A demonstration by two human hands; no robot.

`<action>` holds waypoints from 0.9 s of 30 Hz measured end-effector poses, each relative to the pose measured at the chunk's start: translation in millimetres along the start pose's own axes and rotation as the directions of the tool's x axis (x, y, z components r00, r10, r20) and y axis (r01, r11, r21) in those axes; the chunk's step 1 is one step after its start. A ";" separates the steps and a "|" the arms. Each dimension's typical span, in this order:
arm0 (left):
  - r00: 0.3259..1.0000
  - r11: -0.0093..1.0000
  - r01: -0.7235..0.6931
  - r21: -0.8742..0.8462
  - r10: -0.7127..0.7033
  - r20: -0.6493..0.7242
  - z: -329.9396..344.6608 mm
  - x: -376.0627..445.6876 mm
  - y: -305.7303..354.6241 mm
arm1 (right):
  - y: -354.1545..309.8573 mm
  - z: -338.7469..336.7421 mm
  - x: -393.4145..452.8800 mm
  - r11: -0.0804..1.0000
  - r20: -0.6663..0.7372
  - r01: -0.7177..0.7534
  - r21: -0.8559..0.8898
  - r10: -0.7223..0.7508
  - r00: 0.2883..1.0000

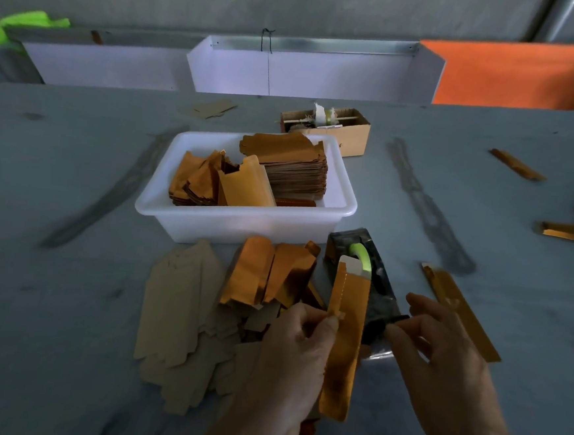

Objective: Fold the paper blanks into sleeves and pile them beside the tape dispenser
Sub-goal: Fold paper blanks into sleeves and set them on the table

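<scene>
1. Folded gold sleeve (344,342): held upright near the bench's (49,301) near edge, long axis running away from the person.
2. Left hand (287,365) pinches its left seam; right hand (440,349), nearer the tape dispenser (360,267) just beyond, pinches what appears to be tape.
3. Finished pile (267,270) lies left of the dispenser.

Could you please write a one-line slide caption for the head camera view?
Left hand holds a folded gold sleeve while the right hand reaches the tape dispenser.
</scene>
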State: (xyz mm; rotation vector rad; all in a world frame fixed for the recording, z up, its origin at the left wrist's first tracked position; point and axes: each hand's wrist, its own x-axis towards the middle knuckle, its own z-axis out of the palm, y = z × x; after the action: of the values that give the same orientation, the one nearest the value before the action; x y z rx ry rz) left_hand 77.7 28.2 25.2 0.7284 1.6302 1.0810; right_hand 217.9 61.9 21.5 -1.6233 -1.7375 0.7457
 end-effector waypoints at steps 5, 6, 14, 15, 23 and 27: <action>0.997 0.997 0.020 -0.070 -0.015 0.070 2.9 -1.4 -0.1 | 5.6 8.1 -7.0 1.000 -0.060 -0.004 0.008 0.004 0.998; 0.996 0.996 0.026 -0.086 -0.019 0.082 3.7 -1.6 -0.6 | 7.0 10.0 -7.8 1.000 -0.068 -0.010 0.005 0.010 0.998; 0.998 0.999 -0.053 -0.005 0.053 0.029 2.8 -3.4 -1.5 | 10.4 9.7 -2.0 0.894 -0.156 0.209 -0.397 -0.290 0.944; 0.998 0.998 -0.060 -0.005 0.060 0.029 1.3 -3.6 -1.2 | 11.2 3.7 -1.4 0.910 -0.205 0.235 -0.342 -0.316 0.926; 0.996 0.998 -0.056 0.003 0.056 0.069 -5.3 -4.9 -1.6 | -29.9 -16.3 -29.5 0.817 0.069 0.447 0.364 -0.502 0.862; 0.992 0.995 -0.100 0.015 0.098 0.074 -8.4 -8.2 -3.1 | -28.8 -6.3 -24.9 0.838 0.114 0.498 0.220 -0.530 0.840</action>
State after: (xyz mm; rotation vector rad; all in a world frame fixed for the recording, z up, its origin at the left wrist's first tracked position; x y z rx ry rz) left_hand 72.5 17.4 26.5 0.8594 1.5569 1.0980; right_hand 205.4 34.8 45.8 -0.9144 -2.0385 0.7608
